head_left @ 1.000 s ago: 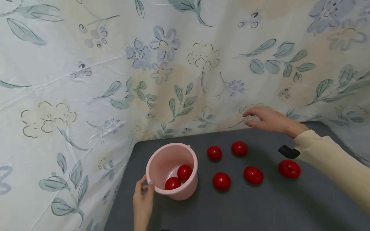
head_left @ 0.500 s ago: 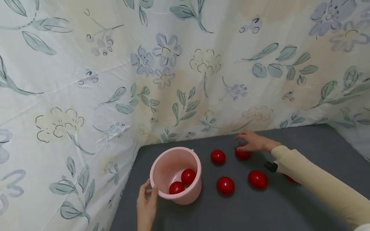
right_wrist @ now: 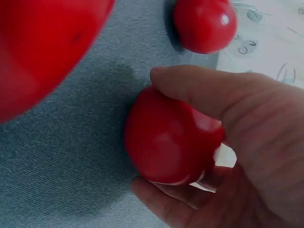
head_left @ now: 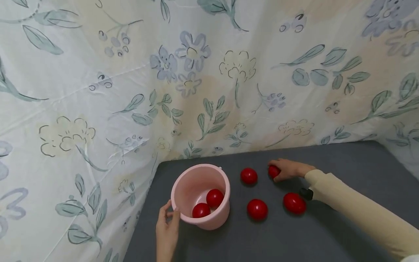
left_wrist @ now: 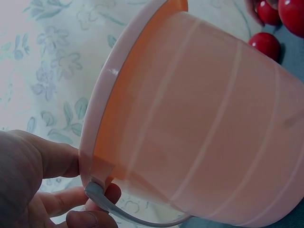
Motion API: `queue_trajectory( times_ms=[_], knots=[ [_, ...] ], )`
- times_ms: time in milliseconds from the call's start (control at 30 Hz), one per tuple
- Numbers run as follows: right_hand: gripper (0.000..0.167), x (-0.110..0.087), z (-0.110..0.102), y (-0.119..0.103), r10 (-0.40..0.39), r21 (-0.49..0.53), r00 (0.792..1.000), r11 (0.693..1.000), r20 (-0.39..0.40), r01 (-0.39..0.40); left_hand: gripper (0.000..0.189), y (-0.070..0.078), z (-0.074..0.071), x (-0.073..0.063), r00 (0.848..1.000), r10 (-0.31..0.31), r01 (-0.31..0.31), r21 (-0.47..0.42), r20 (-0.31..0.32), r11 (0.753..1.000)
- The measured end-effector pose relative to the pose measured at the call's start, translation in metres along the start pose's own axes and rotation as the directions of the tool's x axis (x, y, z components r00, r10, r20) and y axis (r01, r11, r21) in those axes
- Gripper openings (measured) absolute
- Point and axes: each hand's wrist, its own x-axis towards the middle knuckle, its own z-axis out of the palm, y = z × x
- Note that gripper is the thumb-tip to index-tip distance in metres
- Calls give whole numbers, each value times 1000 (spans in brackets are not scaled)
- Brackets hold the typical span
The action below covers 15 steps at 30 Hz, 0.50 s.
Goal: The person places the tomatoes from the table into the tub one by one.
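Observation:
My left hand (head_left: 167, 227) grips the rim of a pink bucket (head_left: 212, 221) at its near left side. In the left wrist view, the thumb presses the rim while the fingers lie beneath, by the grey handle (left_wrist: 137, 219). Two glossy red balls (head_left: 201, 210) lie inside the bucket. At the back of the table, my right hand (head_left: 289, 170) holds another red ball (right_wrist: 166, 137), thumb on one side and fingers curled round the other. That ball still seems to rest on the cloth. The palm hides part of it.
Three more loose red balls sit on the dark grey table (head_left: 242, 240): one at the back (head_left: 248, 176), one nearer the front (head_left: 257, 209) and a longer one (head_left: 294, 203) beside the right sleeve. A floral cloth (head_left: 203, 91) hangs behind and at the left.
My right hand has come down and leftward from above the table and closed round the back ball. The sleeve now covers the far-right ball. My left hand stays on the bucket rim.

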Motion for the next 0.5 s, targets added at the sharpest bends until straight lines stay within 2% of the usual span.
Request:
queue_trajectory(
  times_ms=[367,500],
  knots=[
    [69,2,4,4,-11,31,998,999,-67,13,50,1,1,-1,1000,-11,11,-3,5,1000],
    [69,1,-3,3,-24,34,996,999,-86,27,49,0,1,-2,1000,4,-4,-5,-3,1000]
  ],
)
